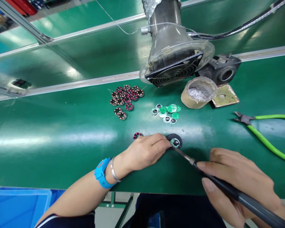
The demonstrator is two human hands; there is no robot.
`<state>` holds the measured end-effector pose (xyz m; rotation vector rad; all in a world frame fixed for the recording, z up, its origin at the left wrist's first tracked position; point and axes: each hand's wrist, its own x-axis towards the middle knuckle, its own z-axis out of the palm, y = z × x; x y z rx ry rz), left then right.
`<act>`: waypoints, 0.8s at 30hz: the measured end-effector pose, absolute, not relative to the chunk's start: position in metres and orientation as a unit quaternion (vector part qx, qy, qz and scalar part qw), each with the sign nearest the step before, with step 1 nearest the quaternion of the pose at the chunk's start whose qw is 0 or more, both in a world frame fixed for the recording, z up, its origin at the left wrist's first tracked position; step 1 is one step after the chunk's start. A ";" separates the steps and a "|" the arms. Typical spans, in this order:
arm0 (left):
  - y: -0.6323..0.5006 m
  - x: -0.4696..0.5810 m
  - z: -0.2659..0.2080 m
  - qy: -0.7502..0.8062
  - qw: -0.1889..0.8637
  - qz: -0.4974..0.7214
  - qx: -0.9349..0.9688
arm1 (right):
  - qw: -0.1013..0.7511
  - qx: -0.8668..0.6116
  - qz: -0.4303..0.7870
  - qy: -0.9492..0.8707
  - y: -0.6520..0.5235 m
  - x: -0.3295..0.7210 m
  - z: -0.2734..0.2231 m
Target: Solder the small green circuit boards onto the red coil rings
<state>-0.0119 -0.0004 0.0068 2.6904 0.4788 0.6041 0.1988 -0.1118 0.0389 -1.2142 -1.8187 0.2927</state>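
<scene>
My right hand (237,177) grips a soldering iron (218,185) by its dark handle, its metal tip slanting up and left. That tip reaches the near edge of a small round circuit board (175,143) with a dark centre, which lies on a black round pad (180,138). From the left, my left hand (146,150) has its fingers closed at the same board's edge; the fingertips are partly hidden. Just behind this hand lies a single red-and-black wound coil (137,136). Several loose green and white round boards (167,110) are spread beyond the pad.
Several copper and red coils (124,95) are grouped at back left. A fume extractor (178,63) hangs overhead. A tub of metallic bits (198,93), a soldering iron stand (224,71) and a sponge tray (224,96) stand back right. Green-handled cutters (258,122) lie at right; a blue bin (19,207) is below left.
</scene>
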 end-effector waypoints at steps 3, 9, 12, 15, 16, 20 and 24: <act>0.000 -0.012 0.007 0.170 0.171 0.207 0.948 | 0.459 -0.492 0.118 -0.731 -0.111 0.197 0.037; -0.001 -0.012 0.008 0.169 0.170 0.206 0.949 | 0.460 -0.489 0.118 -0.732 -0.111 0.197 0.033; -0.001 -0.012 0.007 0.166 0.161 0.210 0.950 | 0.458 -0.489 0.122 -0.733 -0.112 0.198 0.035; -0.001 -0.012 0.007 0.165 0.149 0.213 0.951 | 0.454 -0.490 0.119 -0.735 -0.113 0.198 0.036; -0.001 -0.012 0.007 0.166 0.146 0.211 0.952 | 0.450 -0.494 0.122 -0.734 -0.114 0.199 0.036; -0.001 -0.012 0.008 0.166 0.141 0.210 0.953 | 0.439 -0.516 0.116 -0.726 -0.118 0.202 0.035; -0.001 -0.012 0.008 0.163 0.142 0.207 0.954 | 0.432 -0.538 0.102 -0.717 -0.123 0.206 0.036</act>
